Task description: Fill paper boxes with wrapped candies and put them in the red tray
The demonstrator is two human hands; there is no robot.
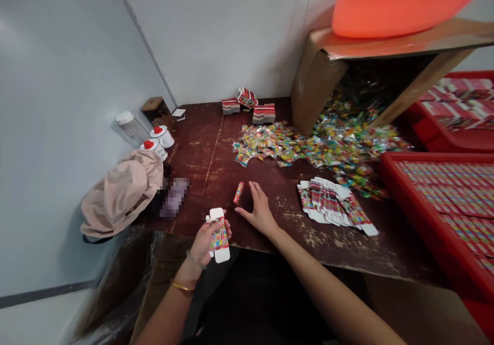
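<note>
My left hand (204,243) is closed on a small printed candy carton (219,238) whose white end flaps stand open at top and bottom. To the right, my right hand (259,210) hovers at or just over the table with its fingers apart, holding nothing. Just left of its fingertips stands a small closed red box (239,193). Farther right lies a fanned stack of flat unfolded cartons (334,203). Behind them spreads a heap of small wrapped candies (270,142) in clear, colourful wrappers.
A cardboard box (309,85) on its side spills candies; an orange basin (389,11) sits on top. Red trays (401,180) of filled boxes stand at right. Carton stacks (264,114) lie by the wall. Mugs (164,137), a bottle (131,128) and beige cloth (123,193) are left.
</note>
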